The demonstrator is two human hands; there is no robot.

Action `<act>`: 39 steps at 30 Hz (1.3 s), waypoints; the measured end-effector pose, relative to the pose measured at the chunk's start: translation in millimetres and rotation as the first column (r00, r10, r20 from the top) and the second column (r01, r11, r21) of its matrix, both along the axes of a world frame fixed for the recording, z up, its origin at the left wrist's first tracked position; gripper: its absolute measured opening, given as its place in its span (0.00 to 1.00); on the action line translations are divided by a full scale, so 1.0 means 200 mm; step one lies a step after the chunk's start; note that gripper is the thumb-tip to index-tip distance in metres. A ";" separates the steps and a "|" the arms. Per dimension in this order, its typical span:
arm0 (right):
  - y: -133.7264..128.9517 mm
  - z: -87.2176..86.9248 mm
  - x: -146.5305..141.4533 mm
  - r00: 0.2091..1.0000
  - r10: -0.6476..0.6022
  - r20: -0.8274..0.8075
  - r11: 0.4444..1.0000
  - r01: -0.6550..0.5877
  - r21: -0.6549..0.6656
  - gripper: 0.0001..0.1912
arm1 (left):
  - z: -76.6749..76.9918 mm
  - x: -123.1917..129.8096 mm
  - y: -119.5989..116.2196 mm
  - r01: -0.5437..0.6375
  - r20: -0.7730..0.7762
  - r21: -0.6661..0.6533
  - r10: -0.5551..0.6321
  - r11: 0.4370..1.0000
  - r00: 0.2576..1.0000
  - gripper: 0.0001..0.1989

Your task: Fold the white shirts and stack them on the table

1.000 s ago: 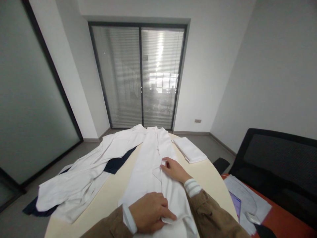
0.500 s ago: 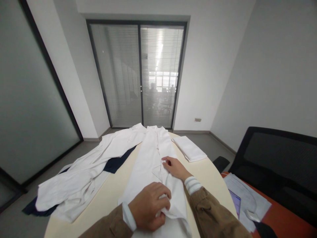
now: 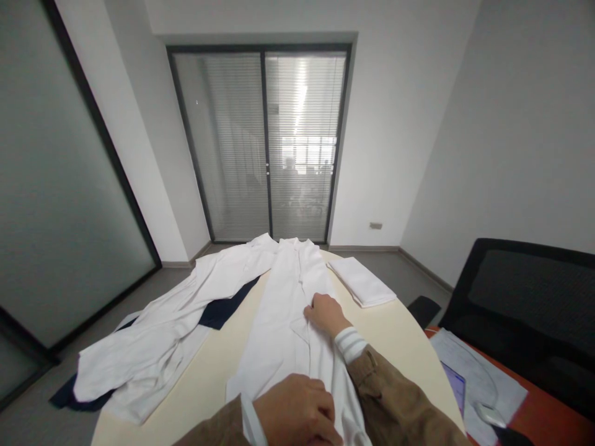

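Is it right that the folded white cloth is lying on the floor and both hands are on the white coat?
Not quite. The folded white cloth is lying on the round table, not on the floor, as the head view shows. The left hand and right hand are on the white coat, just as you said.

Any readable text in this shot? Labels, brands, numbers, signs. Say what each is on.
No readable text anywhere.
Printed sheets on the orange desk: marks too small to read.
Device screen beside them: too blurred to read.
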State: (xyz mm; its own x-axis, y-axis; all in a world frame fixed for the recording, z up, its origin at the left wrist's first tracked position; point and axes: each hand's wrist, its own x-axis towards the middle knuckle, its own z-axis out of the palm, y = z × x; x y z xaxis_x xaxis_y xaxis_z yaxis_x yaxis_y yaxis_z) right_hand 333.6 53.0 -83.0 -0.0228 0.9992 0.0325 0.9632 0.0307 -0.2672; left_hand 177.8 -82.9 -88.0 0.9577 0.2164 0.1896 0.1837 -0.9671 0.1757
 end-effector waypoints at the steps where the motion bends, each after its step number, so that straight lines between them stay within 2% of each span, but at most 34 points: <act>1: 0.01 0.01 0.00 1.000 -0.016 -0.013 1.000 0.015 -0.012 0.15 | 0.00 0.00 0.00 0.006 0.004 0.012 -0.006 1.000 1.000 0.05; 3: 0.05 0.03 0.02 0.994 -0.011 -0.104 1.000 0.008 -0.021 0.11 | -0.01 0.00 0.01 0.018 0.016 0.049 -0.019 0.999 1.000 0.06; 6: 0.08 0.06 0.06 0.939 0.089 -0.331 0.996 -0.074 0.057 0.11 | 0.00 0.00 0.01 0.010 0.029 0.101 -0.013 0.995 1.000 0.03; 8: 0.09 0.05 0.06 0.885 0.174 -0.431 0.984 -0.139 0.114 0.11 | 0.00 0.00 0.01 -0.003 0.020 0.107 0.001 0.994 1.000 0.03; 10: 0.08 0.01 0.06 0.849 0.238 -0.472 0.971 -0.211 0.111 0.11 | 0.00 0.01 0.01 0.005 0.002 0.093 -0.005 0.996 1.000 0.04; 15: 0.07 -0.10 0.07 0.780 0.367 -0.507 0.916 -0.399 0.049 0.10 | -0.01 0.01 0.00 0.002 -0.041 0.108 0.003 0.994 0.999 0.21; 18: 0.07 -0.12 0.10 0.750 0.407 -0.522 0.894 -0.443 0.062 0.12 | -0.01 0.03 -0.01 -0.020 -0.078 0.143 0.031 0.989 0.996 0.22; 21: 0.06 -0.13 0.11 0.742 0.420 -0.522 0.891 -0.448 0.079 0.13 | 0.01 0.06 -0.05 -0.090 -0.076 0.174 0.104 0.981 0.992 0.24; 25: 0.05 -0.14 0.10 0.745 0.433 -0.507 0.887 -0.453 0.091 0.12 | 0.03 0.12 -0.09 -0.167 0.036 0.215 0.163 0.962 0.986 0.19; 29: 0.03 -0.13 0.10 0.744 0.441 -0.503 0.885 -0.453 0.106 0.12 | -0.06 0.20 -0.12 -0.230 0.222 0.290 0.168 0.929 0.960 0.06; 31: 0.02 -0.12 0.11 0.746 0.442 -0.498 0.886 -0.451 0.111 0.12 | -0.10 0.23 -0.12 -0.229 0.288 0.329 0.133 0.916 0.948 0.08; 33: 0.01 -0.12 0.11 0.754 0.438 -0.490 0.890 -0.442 0.114 0.13 | -0.12 0.23 -0.12 -0.214 0.329 0.355 0.093 0.910 0.940 0.09; 36: 0.00 -0.10 0.11 0.764 0.464 -0.448 0.882 -0.444 0.155 0.18 | -0.09 0.21 -0.13 -0.197 0.357 0.375 0.055 0.906 0.932 0.06; 39: -0.01 -0.10 0.11 0.781 0.527 -0.334 0.850 -0.484 0.208 0.25 | -0.07 0.20 -0.13 -0.120 0.300 0.372 0.003 0.920 0.954 0.06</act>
